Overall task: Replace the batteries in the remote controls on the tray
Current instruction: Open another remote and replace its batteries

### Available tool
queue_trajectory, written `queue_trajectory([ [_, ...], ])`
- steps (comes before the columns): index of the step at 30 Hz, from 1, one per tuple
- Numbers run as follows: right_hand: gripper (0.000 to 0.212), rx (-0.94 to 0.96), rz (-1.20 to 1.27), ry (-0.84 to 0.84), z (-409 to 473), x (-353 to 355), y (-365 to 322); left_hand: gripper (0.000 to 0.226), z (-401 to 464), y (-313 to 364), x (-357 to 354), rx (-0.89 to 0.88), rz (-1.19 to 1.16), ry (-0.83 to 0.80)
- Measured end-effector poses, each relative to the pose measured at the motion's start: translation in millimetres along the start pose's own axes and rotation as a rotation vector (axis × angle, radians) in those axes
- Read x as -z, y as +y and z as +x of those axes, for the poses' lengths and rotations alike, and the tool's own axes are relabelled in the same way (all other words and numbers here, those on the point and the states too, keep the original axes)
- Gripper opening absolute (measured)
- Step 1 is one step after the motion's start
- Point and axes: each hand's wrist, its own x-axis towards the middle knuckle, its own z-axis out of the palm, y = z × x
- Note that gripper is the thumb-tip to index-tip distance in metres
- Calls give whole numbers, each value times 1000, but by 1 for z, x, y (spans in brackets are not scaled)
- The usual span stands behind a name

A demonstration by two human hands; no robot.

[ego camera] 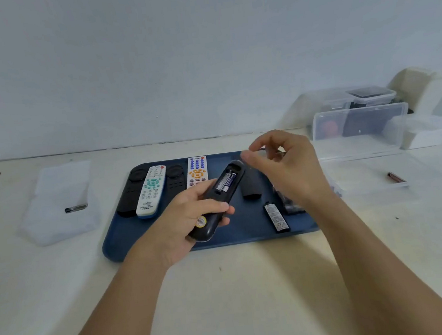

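Pale, bare wall rises behind a cream tabletop (243, 290) that stretches wide and unoccupied between the forearms and the near edge. Beyond both hands lies a dark blue tray (118, 244), its rounded near-left corner just left of the left wrist and its near rim running under the left hand toward the right forearm.

The left hand (190, 221) grips a black remote (214, 210) back-side up, fingers curled round its lower half and thumb across it; the remote tilts up and away over the tray, its battery bay uncovered with a battery (227, 182) seated inside. The right hand (286, 165) hovers just right of the remote's far end, fingers loosely curled with thumb and forefinger close together; whether they pinch anything cannot be told.

Left of the left hand, a white remote with green buttons (150, 190) lies across two black remotes (128, 201), and a white remote with orange and blue buttons (196, 170) sits beyond the knuckles. Between the hands rests a black battery cover (250, 186); below the right hand, near the tray's right edge, lies a small dark labelled item (276, 216).

Far left of the tray a clear plastic bag (57, 204) holds a battery (76, 208). Right of the right hand stand clear plastic boxes (359, 128), and a loose battery (396, 177) lies in a shallow clear lid.
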Motion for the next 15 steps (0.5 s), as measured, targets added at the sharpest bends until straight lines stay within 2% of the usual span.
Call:
queue_trajectory([
  [2, 44, 169, -221, -188, 1, 7, 3, 49, -3, 4, 7, 4, 38, -52],
  [4, 69, 200, -289, -398, 0, 9, 7, 51, -7, 7, 14, 12, 76, -81],
  [6, 65, 198, -310, -494, -2, 4, 6, 57, -9, 10, 20, 21, 128, -129],
  [9, 48, 184, -285, -440, -6, -3, 2, 60, -8, 13, 22, 28, 79, -112],
  [12, 38, 158, -225, -352, -9, -4, -2, 55, -8, 17, 22, 32, -257, 8],
  [15, 32, 96, -112, -286, -15, -16, -5, 63, -10, 15, 23, -41, -564, -14],
])
